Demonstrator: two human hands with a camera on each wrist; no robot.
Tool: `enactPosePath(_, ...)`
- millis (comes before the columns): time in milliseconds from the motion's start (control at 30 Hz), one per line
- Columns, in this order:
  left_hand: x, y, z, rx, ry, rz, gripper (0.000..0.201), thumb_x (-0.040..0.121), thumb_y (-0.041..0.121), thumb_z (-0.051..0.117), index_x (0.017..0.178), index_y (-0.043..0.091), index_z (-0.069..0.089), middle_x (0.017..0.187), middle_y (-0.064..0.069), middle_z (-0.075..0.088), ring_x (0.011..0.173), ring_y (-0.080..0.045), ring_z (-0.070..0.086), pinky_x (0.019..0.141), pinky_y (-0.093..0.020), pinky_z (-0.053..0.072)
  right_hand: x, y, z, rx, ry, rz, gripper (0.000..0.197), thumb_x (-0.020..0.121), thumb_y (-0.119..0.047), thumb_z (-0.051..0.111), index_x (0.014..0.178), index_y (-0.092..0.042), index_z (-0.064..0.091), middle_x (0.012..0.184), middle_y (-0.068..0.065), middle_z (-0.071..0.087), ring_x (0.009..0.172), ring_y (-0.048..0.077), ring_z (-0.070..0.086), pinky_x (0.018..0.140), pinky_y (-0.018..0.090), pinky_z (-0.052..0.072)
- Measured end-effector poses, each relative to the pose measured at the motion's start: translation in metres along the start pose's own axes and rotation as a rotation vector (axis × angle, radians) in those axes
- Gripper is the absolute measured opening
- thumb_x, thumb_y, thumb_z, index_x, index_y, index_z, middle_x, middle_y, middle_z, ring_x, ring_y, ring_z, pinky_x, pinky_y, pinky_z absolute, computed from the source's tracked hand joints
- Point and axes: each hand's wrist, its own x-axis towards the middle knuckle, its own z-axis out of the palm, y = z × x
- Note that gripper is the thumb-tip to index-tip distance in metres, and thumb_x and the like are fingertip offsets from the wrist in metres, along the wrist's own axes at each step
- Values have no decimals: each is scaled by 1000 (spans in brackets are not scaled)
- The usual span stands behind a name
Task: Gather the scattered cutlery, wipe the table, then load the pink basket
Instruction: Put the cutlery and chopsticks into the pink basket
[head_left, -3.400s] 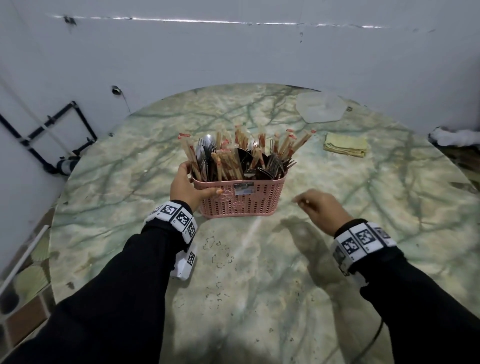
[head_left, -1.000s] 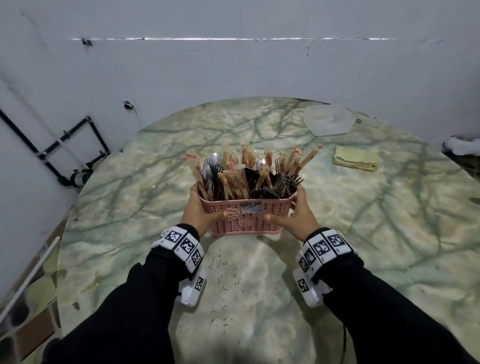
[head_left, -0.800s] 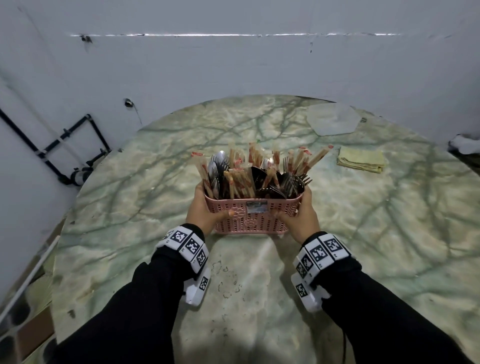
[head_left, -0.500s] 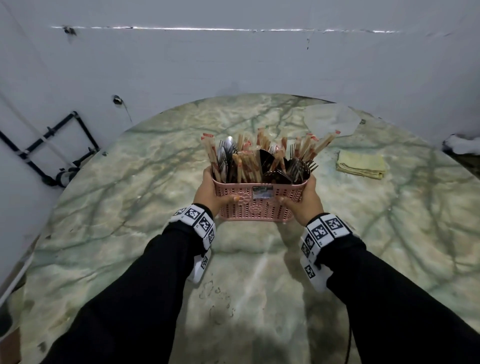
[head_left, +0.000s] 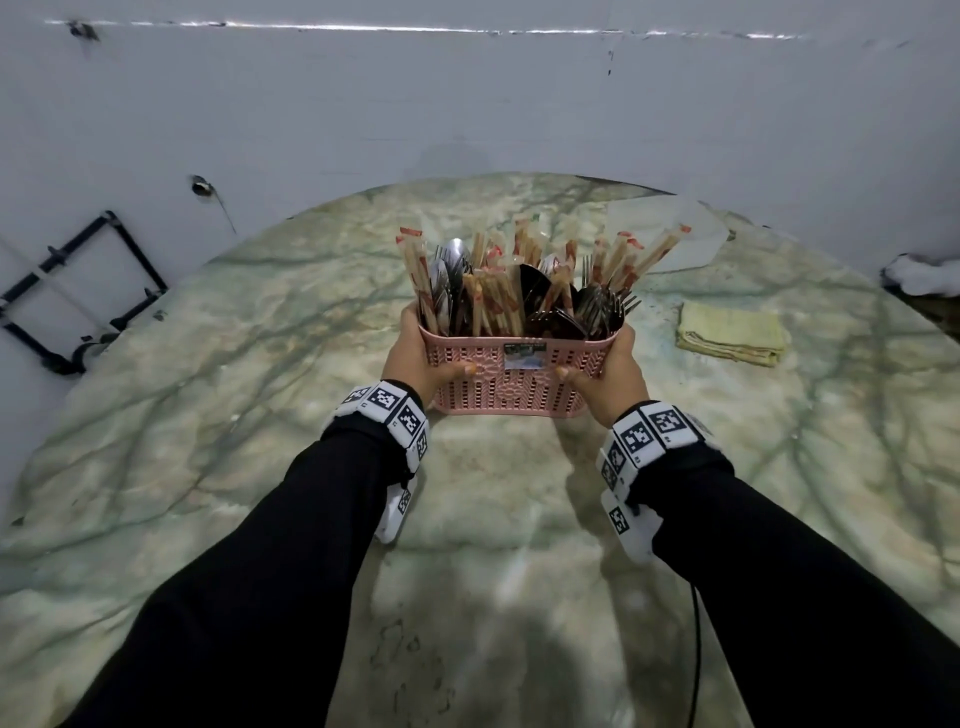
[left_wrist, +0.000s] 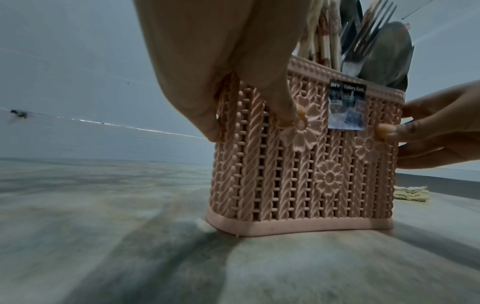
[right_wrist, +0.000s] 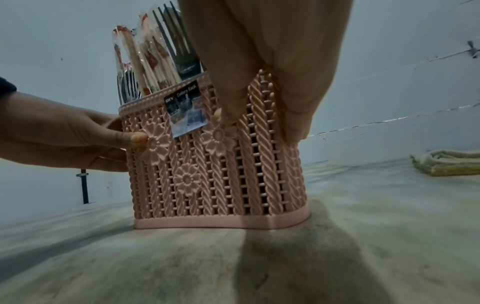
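Gripping the pink basket from both ends: left hand wrapped round the left end, thumb on the front lattice; right hand mirrored on the right end, thumb just under the label. Both hands clamped on the basket, nothing else held.

Nearest the camera: black sleeves, tagged wristbands, bare stretch of counter with faint dried marks.

Basket roughly mid-counter. Base looks down on the counter in both wrist views; contact along the far edge hidden, so possibly just touching rather than fully seated.

Contents packed upright: wrapped chopsticks, spoons, forks. Forks and wrapped sticks also visible over the rim from the wrists.

Beyond and to the right: folded yellow cloth lying flat, well apart from the basket. Further back near the wall: pale flat sheet, identity unclear. Black pipework on the wall far left.

Status, judged from layout: no loose cutlery visible on the counter, so gathering and loading look done. Cloth folded and parked, so wiping likely done too, though the near marks suggest not spotless. Remaining: settle the basket in its final spot and let go. Load is top-heavy, so keep it level when releasing.
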Motion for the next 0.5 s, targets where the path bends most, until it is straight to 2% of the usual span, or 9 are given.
enactPosePath(33, -1, 1, 0, 8, 5, 2, 73, 74, -5, 71, 133, 10, 31, 108, 1, 57, 94, -11, 54, 69, -13, 41, -1, 0, 0, 7, -3, 2, 56, 84, -7, 65, 127, -3, 28, 118, 13, 58, 106, 27, 57, 80, 29, 42)
enactPosePath(133, -6, 4, 2, -6, 13, -15, 72, 76, -5, 70, 134, 9, 29, 111, -1, 57, 98, -13, 53, 72, -12, 43, -4, -2, -2, 8, -23, 31, 56, 87, -5, 61, 130, -5, 26, 121, 13, 57, 108, 27, 57, 79, 29, 41)
enactPosePath(200, -11, 5, 6, -5, 28, -24, 68, 78, -2, 68, 133, 11, 30, 112, -2, 58, 101, -16, 56, 79, -22, 43, -7, -5, -4, -54, -43, 51, 51, 90, -6, 57, 131, -5, 27, 122, 14, 58, 109, 30, 57, 75, 28, 40)
enactPosePath(267, -18, 4, 9, 43, 55, -28, 59, 83, 3, 65, 131, 14, 32, 113, -2, 60, 103, -22, 60, 80, -26, 43, -12, -7, -8, -142, -58, 66, 47, 94, -8, 50, 135, -8, 27, 126, 14, 57, 109, 32, 57, 73, 26, 37)
enactPosePath(333, -30, 6, 10, 127, 78, -23, 53, 88, 7, 58, 133, 18, 32, 116, -3, 61, 101, -23, 61, 76, -24, 40, -24, -7, -12, -218, -90, 68, 47, 96, -8, 43, 140, -10, 27, 132, 15, 53, 114, 33, 55, 79, 27, 38)
enactPosePath(400, -49, 9, 8, 215, 76, -17, 54, 90, 8, 53, 139, 19, 31, 122, -4, 60, 103, -23, 60, 76, -23, 38, -38, -5, -16, -331, -139, 39, 43, 97, -8, 39, 140, -7, 32, 136, 16, 49, 119, 33, 51, 90, 30, 40)
enactPosePath(500, -80, 12, 5, 360, -6, -13, 48, 94, 10, 48, 140, 17, 37, 135, -8, 52, 118, -27, 52, 89, -24, 38, -62, -2, -19, -523, -198, -53, 42, 96, -10, 41, 137, -7, 37, 141, 15, 43, 127, 30, 44, 102, 35, 35)
